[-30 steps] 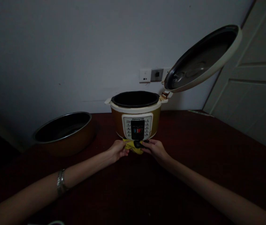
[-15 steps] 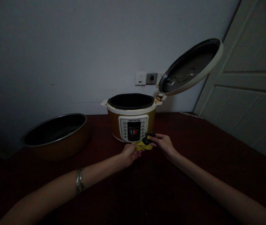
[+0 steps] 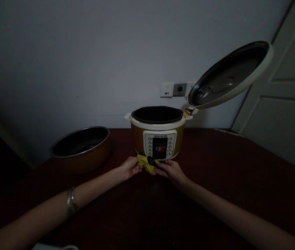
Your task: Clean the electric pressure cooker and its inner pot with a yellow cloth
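Observation:
My left hand point(image 3: 131, 167) grips a yellow cloth point(image 3: 144, 163) low in front of the pressure cooker. My right hand point(image 3: 172, 172) has its fingers closed on a small black part point(image 3: 153, 162), whose left end lies against the cloth. The dim light hides the exact kind of this part. Just behind both hands stands the electric pressure cooker point(image 3: 137, 139), gold and white with a button panel on its front. Its lid point(image 3: 230, 78) is tilted up on the right hinge, and the inside of the body looks dark.
A gold inner pot point(image 3: 85, 161) with a dark inside stands left of the cooker on the dark red table point(image 3: 204, 194). Wall sockets point(image 3: 180, 89) are behind the cooker, and a panelled door point(image 3: 290, 100) is at the right. A pale object point(image 3: 45, 247) shows at the bottom edge.
The view has turned left, so the cooker and pot appear farther right. Both hands have moved left relative to the cooker, with the cloth and the black part still between them.

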### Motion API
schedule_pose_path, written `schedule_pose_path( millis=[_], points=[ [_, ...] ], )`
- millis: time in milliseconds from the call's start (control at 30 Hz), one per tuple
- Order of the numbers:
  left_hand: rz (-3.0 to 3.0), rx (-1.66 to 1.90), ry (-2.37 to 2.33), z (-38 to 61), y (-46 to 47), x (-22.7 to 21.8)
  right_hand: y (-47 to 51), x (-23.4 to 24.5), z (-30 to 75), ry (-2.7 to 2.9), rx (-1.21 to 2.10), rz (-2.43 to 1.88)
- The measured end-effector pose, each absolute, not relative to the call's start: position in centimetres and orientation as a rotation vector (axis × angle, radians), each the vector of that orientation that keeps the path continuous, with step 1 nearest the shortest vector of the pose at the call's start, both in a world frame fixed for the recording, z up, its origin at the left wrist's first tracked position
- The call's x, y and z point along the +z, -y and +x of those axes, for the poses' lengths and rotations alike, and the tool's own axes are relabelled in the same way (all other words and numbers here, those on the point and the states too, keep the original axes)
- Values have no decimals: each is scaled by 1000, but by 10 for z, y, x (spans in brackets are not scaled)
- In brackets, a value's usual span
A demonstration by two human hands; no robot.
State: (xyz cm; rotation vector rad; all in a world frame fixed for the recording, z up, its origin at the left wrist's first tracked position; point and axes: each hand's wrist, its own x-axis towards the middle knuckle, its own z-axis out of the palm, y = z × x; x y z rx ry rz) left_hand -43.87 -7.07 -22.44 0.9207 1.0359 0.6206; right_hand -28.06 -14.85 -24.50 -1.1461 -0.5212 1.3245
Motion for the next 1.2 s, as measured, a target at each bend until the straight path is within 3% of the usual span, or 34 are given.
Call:
schedule_pose_path(
  millis=[167,500,767,1033,1200],
  points=[
    [1083,711,-1113,-476,61,-201,146,-253,-290,640,1422,-1222],
    [1484,1442,-1024,-507,44,-143,161,-267,-280,1058,1383,-1203],
    [1623,1779,-1284,-477,22,-159,164,-266,-284,1138,1345,-1215],
    [1217,1745,-979,-471,22,-159,174,-254,-289,1302,1243,-1185],
    [988,1543,-950,-485,40,-155,170,-224,-295,1649,899,-1207]
  ],
)
